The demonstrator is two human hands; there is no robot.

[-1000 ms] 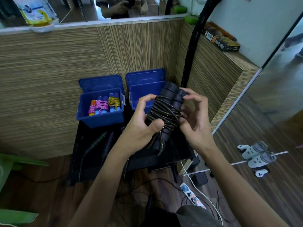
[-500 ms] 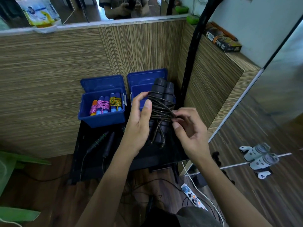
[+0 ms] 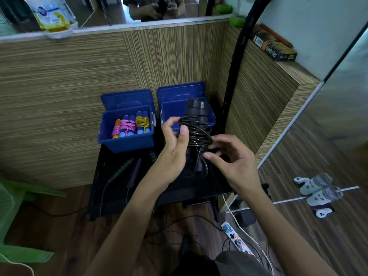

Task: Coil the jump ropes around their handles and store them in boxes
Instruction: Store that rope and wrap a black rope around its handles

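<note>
A: Where's the rope?

B: Black jump rope (image 3: pixel 196 134), held upright over the dark worktop (image 3: pixel 119 188), in front of the right-hand blue box (image 3: pixel 173 114). Both handles side by side, cord coiled round their middle.

A: Grips?

B: Left hand (image 3: pixel 175 148) closed round the handles from the left, thumb up against the coils, likely pinning them so they don't slacken. Right hand (image 3: pixel 233 162) half-curled, fingers (image 3: pixel 209 155) touching the lower coil. Can't tell if it pinches a strand; looks like tucking a loose end.

A: Why upright?

B: My guess: keeps the coils from sliding off while the tail gets secured.

A: Boxes?

B: Left blue box (image 3: pixel 127 144), lid open, holds the pink-wrapped rope (image 3: pixel 127 126) and yellow-wrapped rope (image 3: pixel 142 121). Right box open, contents hidden behind the bundle.

A: Left to do?

B: Two uncoiled handles (image 3: pixel 127 168) lie on the worktop.
</note>
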